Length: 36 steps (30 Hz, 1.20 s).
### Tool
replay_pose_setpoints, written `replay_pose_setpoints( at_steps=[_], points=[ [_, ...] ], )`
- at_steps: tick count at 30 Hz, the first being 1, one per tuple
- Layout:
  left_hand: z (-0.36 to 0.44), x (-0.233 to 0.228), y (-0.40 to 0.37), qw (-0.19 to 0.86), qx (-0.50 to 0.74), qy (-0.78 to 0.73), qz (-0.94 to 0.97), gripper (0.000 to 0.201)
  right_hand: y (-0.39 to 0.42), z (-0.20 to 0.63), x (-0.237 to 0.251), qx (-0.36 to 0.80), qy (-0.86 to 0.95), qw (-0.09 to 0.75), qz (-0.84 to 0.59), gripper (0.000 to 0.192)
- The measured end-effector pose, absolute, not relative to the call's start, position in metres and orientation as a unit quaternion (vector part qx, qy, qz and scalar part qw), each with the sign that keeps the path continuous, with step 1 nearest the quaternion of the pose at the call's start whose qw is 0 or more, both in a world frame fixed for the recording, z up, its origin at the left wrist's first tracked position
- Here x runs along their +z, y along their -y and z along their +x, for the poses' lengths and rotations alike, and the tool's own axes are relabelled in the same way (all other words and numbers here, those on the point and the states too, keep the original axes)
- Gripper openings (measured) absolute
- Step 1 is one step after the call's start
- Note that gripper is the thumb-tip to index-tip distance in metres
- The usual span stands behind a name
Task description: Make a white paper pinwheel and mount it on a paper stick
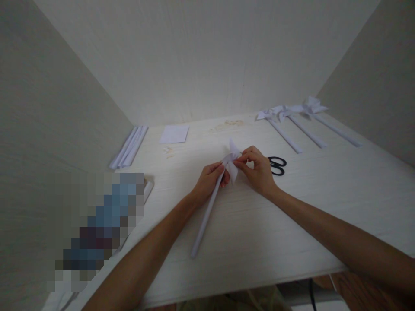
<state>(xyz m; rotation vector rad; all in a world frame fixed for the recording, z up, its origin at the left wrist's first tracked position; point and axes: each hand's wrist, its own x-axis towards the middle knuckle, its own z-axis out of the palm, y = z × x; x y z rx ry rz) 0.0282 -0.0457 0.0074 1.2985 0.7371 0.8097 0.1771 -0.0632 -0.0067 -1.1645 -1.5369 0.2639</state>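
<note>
**Q:** What occupies the centre of the figure?

**A:** A white paper pinwheel (232, 159) on a long rolled paper stick (207, 211), held just above the pale worktop (292, 224). The stick slants from the hands down toward the near edge, its lower end close to the surface.

**Q:** How is each grip set?

**A:** The left hand (210, 178) has its grip closed around the upper end of the stick, just beneath the folded vanes. The right hand (256, 169) has thumb and fingertips pressed together, pinching the pinwheel at its hub. The two hands nearly meet there.

**Q:** What lies just beside the hands?

**A:** Black-handled scissors (277, 166), flat on the worktop immediately behind the right hand, partly hidden by it.

**Q:** And further back?

**A:** At the far right, three finished pinwheels (292, 113) lie side by side, their sticks running toward the viewer. At the far left, a bundle of spare paper sticks (129, 147) rests along the side wall. Between them lie a square white paper sheet (174, 134) and a few small scraps (168, 151). A blurred-out patch (100, 224) covers the near left.
</note>
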Motion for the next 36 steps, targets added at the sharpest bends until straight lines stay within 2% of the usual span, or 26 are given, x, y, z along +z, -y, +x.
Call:
replay_pose_setpoints(
  at_steps=[20, 28, 30, 33, 36],
  points=[
    [0.027, 0.003, 0.040, 0.706, 0.387, -0.327, 0.494, 0.028, 0.062, 0.179, -0.008, 0.121, 0.639, 0.581, -0.489, 0.007],
    [0.024, 0.000, 0.034, 0.778, 0.441, -0.290, 0.341, 0.024, 0.070, 0.175, -0.011, 0.136, 0.593, 0.638, -0.472, 0.010],
    [0.023, 0.000, 0.033, 0.794, 0.456, -0.278, 0.290, 0.022, 0.076, 0.172, -0.010, 0.156, 0.623, 0.614, -0.458, 0.009],
    [0.020, 0.001, 0.032, 0.810, 0.470, -0.265, 0.227, 0.019, 0.087, 0.164, -0.007, 0.213, 0.704, 0.535, -0.416, 0.008],
    [0.017, 0.003, 0.031, 0.820, 0.467, -0.276, 0.184, 0.021, 0.096, 0.154, -0.003, 0.330, 0.760, 0.433, -0.355, 0.020]
  ],
)
